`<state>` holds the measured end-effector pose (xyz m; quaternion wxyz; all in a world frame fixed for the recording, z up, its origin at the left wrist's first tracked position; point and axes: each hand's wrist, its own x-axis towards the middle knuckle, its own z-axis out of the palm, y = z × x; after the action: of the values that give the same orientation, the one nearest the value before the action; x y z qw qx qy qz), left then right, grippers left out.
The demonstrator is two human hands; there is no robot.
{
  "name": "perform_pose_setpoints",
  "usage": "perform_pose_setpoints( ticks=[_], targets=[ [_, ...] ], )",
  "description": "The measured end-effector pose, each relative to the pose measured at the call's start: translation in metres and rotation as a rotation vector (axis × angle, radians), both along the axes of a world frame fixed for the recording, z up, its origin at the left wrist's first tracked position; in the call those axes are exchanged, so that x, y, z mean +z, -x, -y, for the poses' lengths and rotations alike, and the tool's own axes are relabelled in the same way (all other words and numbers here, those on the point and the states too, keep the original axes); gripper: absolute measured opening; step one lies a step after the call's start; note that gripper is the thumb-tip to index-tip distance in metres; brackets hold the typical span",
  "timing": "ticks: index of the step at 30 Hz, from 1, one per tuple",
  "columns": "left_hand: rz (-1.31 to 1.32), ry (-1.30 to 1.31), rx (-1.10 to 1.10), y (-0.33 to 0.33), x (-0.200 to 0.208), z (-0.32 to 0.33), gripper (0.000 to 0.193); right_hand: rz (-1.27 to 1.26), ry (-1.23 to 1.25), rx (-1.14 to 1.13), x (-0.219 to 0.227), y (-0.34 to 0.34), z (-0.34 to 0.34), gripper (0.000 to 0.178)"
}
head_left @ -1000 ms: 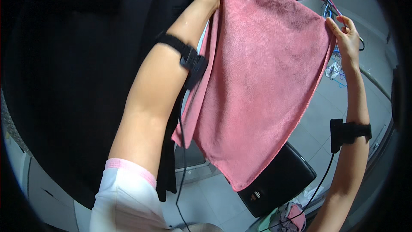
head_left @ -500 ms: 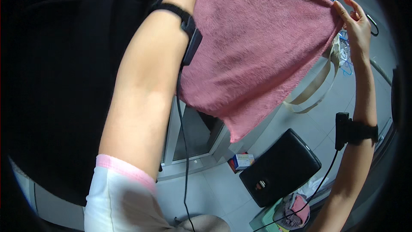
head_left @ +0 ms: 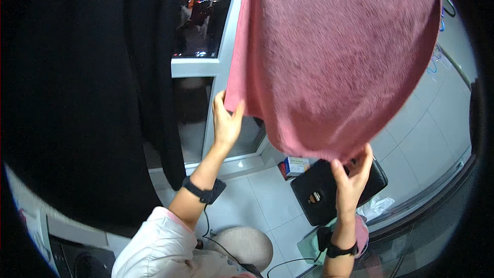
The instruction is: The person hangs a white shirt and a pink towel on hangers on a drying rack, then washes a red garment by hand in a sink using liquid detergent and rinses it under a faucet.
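Observation:
A plush pink towel (head_left: 339, 62) hangs in front of me, filling the upper middle; its top runs out of the picture. At its lower left corner is my left hand (head_left: 226, 123), with thumb and fingers closed around the edge of the cloth. Below the towel's bottom edge my right hand (head_left: 352, 180) is raised, thumb and fingers spread apart and touching or very near the hem. Some of its fingers are hard to make out against the dark behind. Each forearm wears a black strap with a small device and cable.
Black curtains (head_left: 77, 98) hang at left beside a white-framed window (head_left: 218, 67). Below the towel are a black case (head_left: 309, 195), a small box (head_left: 297, 166) and a pale green bin (head_left: 309, 247). A round light stool or cushion (head_left: 244, 247) is near me. Hangers (head_left: 435, 62) show at right.
My right hand has let go of the towel's upper right corner and come down to its hem. My left arm has lowered, bringing its hand into view at the lower left corner. More window shows.

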<state>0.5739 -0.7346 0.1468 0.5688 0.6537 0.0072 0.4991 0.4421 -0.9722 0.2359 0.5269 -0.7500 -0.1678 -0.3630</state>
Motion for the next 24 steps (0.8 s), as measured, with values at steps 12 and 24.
perform_pose_setpoints(
  ticks=[12, 24],
  targets=[
    [-0.754, 0.126, -0.844, 0.273, -0.083, 0.08, 0.021, -0.177, -0.311, 1.0, -0.019, 0.136, 0.05, 0.031],
    [-0.682, -0.144, -0.676, 0.396, 0.014, 0.088, 0.025, -0.409, -0.564, 1.857, 0.013, 0.236, 0.059, 0.06]
  ],
)
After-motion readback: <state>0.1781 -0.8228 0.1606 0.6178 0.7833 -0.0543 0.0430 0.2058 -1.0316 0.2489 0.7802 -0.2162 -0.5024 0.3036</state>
